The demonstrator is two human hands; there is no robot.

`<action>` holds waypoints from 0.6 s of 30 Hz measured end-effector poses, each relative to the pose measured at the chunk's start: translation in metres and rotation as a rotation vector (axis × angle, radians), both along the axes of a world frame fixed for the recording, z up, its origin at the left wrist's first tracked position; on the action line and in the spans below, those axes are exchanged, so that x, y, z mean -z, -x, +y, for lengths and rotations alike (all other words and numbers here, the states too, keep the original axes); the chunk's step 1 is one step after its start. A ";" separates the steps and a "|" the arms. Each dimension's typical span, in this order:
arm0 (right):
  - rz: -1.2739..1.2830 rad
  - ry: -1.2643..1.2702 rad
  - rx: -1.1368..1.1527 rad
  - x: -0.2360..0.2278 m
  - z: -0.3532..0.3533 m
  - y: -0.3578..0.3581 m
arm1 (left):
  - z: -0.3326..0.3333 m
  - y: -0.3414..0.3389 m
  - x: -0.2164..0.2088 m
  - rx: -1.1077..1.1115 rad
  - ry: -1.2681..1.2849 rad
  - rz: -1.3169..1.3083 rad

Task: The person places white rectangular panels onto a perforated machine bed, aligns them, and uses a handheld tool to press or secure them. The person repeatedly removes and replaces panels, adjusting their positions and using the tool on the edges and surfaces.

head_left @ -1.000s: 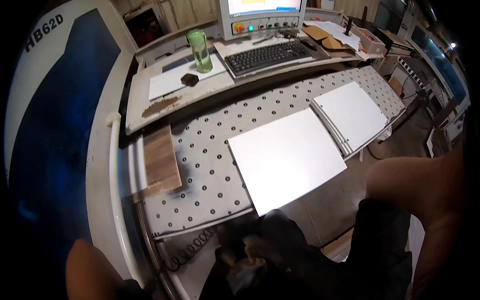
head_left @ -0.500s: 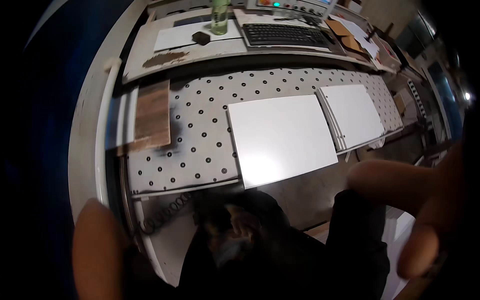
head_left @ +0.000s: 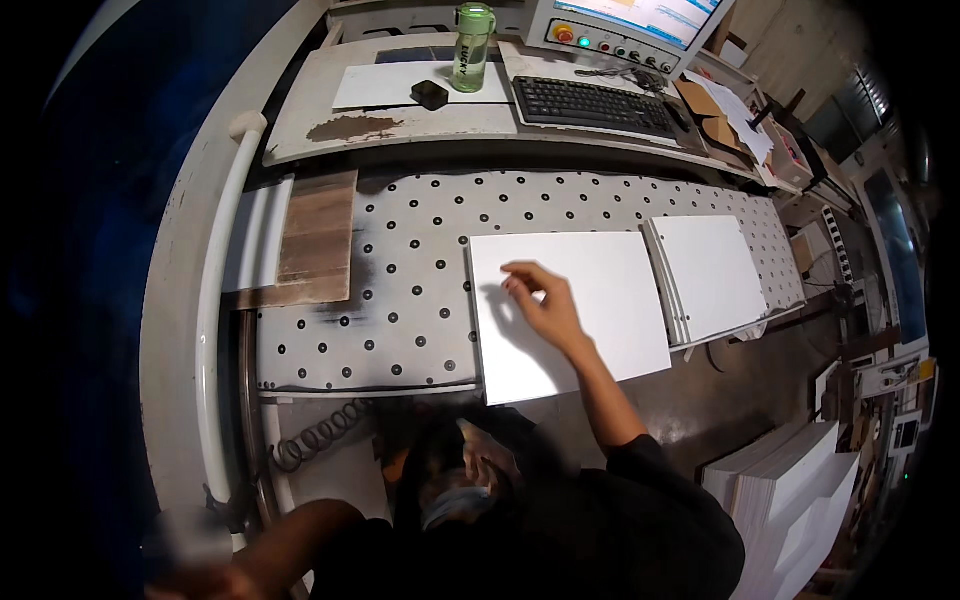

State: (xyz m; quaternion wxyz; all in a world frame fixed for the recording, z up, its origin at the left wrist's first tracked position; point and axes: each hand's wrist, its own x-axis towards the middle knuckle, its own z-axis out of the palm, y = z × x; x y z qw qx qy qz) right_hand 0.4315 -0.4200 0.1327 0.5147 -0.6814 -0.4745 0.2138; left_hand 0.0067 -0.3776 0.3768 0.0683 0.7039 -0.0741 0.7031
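Note:
Over a glossy white panel (head_left: 600, 330), my right hand (head_left: 548, 305) hovers with its fingers loosely bent and thumb apart. It holds nothing, and its shadow falls on the panel below. The panel lies on a pale table (head_left: 400, 345) dotted with black round studs and juts past the front edge. Just right of it rests a stack of smaller white panels (head_left: 710, 275) with holes along one side. My left hand (head_left: 205, 580) is low at the left rim, blurred and partly cut off, near a white rail (head_left: 212, 330); its fingers cannot be made out.
Behind is a worn shelf (head_left: 290, 140) with a green bottle (head_left: 472, 50), black keyboard (head_left: 595, 106) and control panel with monitor (head_left: 630, 30). A brown board (head_left: 318, 240) lies at the table's left. A coiled hose (head_left: 320, 432) hangs in front. More white panels (head_left: 780, 500) stand stacked lower right.
My right hand has swung from the right rim to above the large white panel. My left hand has dropped lower at the left. The view has tilted up slightly, showing more of the monitor.

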 end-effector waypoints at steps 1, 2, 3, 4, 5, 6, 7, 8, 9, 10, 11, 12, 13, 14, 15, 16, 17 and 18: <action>-0.006 0.123 -0.017 0.001 0.003 0.012 | 0.001 0.015 0.025 -0.092 0.052 0.060; -0.017 0.246 -0.033 0.002 0.005 0.023 | 0.001 0.031 0.051 -0.184 0.108 0.120; -0.109 0.138 -0.042 0.019 0.007 0.033 | -0.005 0.035 0.090 -0.367 0.316 0.136; -0.180 0.039 0.006 0.037 0.001 0.035 | 0.009 0.010 0.096 -0.442 0.355 0.191; -0.310 -0.040 -0.011 0.045 0.006 0.037 | 0.007 -0.008 0.105 -0.574 0.392 0.230; -0.289 -0.041 0.025 0.047 0.005 0.040 | 0.007 -0.004 0.120 -0.696 0.340 0.361; -0.274 -0.026 0.059 0.048 0.001 0.038 | 0.006 0.002 0.135 -0.741 0.335 0.359; -0.264 -0.013 0.053 0.047 0.001 0.039 | -0.005 0.005 0.139 -0.823 0.339 0.347; -0.219 0.020 0.063 0.046 0.005 0.039 | -0.012 0.010 0.142 -0.908 0.296 0.175; -0.185 0.059 0.075 0.043 0.007 0.037 | -0.017 0.009 0.141 -0.983 0.258 -0.005; -0.144 0.044 0.100 0.049 0.009 0.037 | -0.018 0.012 0.132 -1.142 0.160 -0.076; -0.155 0.054 0.098 0.050 0.009 0.039 | -0.026 0.023 0.122 -1.367 0.071 -0.020; -0.171 0.057 0.094 0.047 0.011 0.039 | -0.030 0.034 0.124 -1.452 0.083 -0.022; -0.186 0.060 0.102 0.045 0.012 0.038 | -0.030 0.047 0.126 -1.526 0.095 -0.024; -0.199 0.067 0.114 0.046 0.012 0.038 | -0.031 0.060 0.130 -1.599 0.106 -0.026; -0.204 0.074 0.111 0.045 0.014 0.038 | -0.030 0.066 0.131 -1.678 0.116 -0.035; -0.208 0.081 0.110 0.044 0.015 0.038 | -0.028 0.070 0.134 -1.756 0.125 -0.044; -0.212 0.089 0.110 0.044 0.015 0.038 | -0.025 0.071 0.139 -1.747 0.209 -0.052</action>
